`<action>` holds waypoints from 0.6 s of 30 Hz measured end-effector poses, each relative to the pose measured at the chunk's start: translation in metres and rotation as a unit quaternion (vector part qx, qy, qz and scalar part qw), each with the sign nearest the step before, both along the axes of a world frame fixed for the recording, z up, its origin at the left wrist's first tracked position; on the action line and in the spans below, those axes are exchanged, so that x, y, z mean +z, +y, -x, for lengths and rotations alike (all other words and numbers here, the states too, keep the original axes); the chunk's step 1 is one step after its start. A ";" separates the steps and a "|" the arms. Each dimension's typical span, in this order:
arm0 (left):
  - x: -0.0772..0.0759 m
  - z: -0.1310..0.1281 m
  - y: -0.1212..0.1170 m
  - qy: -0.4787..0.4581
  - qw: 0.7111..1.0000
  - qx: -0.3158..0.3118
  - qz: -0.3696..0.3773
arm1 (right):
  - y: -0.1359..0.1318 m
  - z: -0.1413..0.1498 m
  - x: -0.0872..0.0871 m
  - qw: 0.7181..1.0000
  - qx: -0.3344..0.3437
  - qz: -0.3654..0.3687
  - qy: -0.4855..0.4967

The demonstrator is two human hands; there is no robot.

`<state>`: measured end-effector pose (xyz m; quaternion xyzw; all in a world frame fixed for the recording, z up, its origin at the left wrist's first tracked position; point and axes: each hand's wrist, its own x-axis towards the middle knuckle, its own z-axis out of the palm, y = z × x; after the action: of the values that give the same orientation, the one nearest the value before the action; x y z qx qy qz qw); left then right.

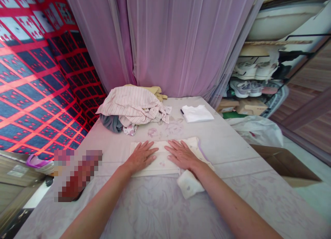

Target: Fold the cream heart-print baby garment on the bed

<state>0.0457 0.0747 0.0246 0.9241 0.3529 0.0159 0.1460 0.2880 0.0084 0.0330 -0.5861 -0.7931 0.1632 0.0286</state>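
The left hand (142, 158) and right hand (182, 154) rest palm down on a cream garment (161, 160), apart from each other, fingers spread, gripping nothing. The garment lies mid-surface on a floral cover (144, 211). Even outward pressure would probably flatten it best, minding the loose flap (188, 186) by the right wrist. Open cover separates it from the right edge; a clothes pile (131, 99) and folded white shirt (198, 115) limit room beyond.
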 end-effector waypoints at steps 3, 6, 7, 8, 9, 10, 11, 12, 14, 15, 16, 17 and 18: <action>0.001 -0.001 -0.001 0.004 1.000 0.004 -0.004 | 0.000 0.004 0.007 1.000 -0.006 0.007 0.002; -0.002 -0.002 -0.002 0.000 1.000 0.002 -0.019 | 0.003 0.017 0.012 1.000 -0.001 -0.020 0.015; -0.003 -0.002 -0.002 -0.001 1.000 0.002 -0.023 | 0.005 0.023 0.011 1.000 0.004 -0.025 0.019; -0.004 -0.002 -0.001 -0.002 1.000 0.002 -0.025 | 0.006 0.028 0.010 0.999 0.008 -0.025 0.021; -0.005 -0.002 -0.001 -0.003 1.000 0.003 -0.025 | 0.007 0.032 0.008 0.999 0.010 -0.022 0.022; -0.006 -0.002 -0.001 -0.003 1.000 0.003 -0.025 | 0.008 0.035 0.006 1.000 0.011 -0.018 0.022; -0.006 -0.002 -0.001 -0.003 1.000 0.003 -0.025 | 0.008 0.036 0.004 1.000 0.010 -0.014 0.021; -0.006 -0.002 0.000 -0.003 1.000 0.003 -0.026 | 0.008 0.035 0.003 1.000 0.007 -0.013 0.019; -0.006 -0.001 0.000 -0.003 1.000 0.002 -0.027 | 0.005 0.026 0.002 1.000 -0.009 -0.008 0.012; -0.006 -0.001 0.000 -0.002 1.000 0.002 -0.027 | 0.003 0.018 0.001 1.000 -0.025 -0.005 0.004; -0.006 -0.001 0.001 -0.001 1.000 0.003 -0.027 | 0.000 0.009 0.001 0.999 -0.049 -0.005 -0.007; -0.005 -0.002 0.000 0.001 1.000 0.003 -0.027 | -0.003 -0.001 0.000 0.997 -0.080 -0.006 -0.021; -0.005 -0.002 0.000 0.005 1.000 0.003 -0.026 | -0.007 -0.012 -0.002 0.992 -0.117 -0.007 -0.036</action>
<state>0.0476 0.0749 0.0199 0.9265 0.3560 0.0214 0.1198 0.2995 0.0014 0.0315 -0.6801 -0.7207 0.1321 0.0231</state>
